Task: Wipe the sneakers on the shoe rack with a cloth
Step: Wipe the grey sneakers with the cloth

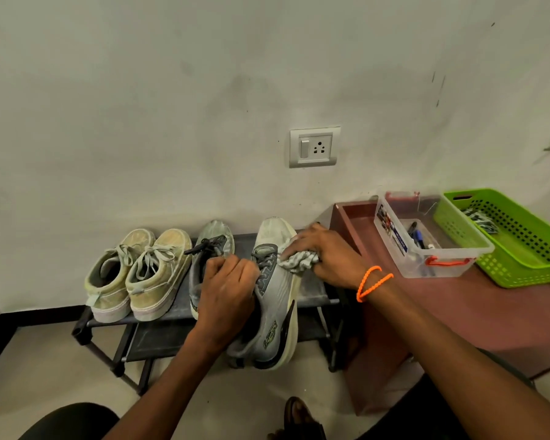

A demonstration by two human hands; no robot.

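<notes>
The left hand (227, 289) is wrapped around the collar and lace area of a grey running sneaker (275, 300), fingers curled tight on it, tilting it so its heel hangs off the front edge of the black shoe rack (115, 325) while its toe points at the wall. The right hand (326, 255) is clenched on a crumpled grey-and-white cloth (299, 261) and presses it against the sneaker's upper near the laces; a beaded orange bracelet (370, 282) circles that wrist. The matching grey sneaker (208, 249) sits just to the left on the top shelf, partly hidden behind the left hand. Further left stands a pair of dusty beige lace-up sneakers (137, 274), side by side and touching, heels facing the room. To the right of the rack, a reddish-brown table (458, 312) carries a clear plastic storage box (432, 236) with pens inside and an orange latch, and beside it a green perforated basket (505, 239). A switch-and-socket plate (314, 147) is set in the wall above the rack.
</notes>
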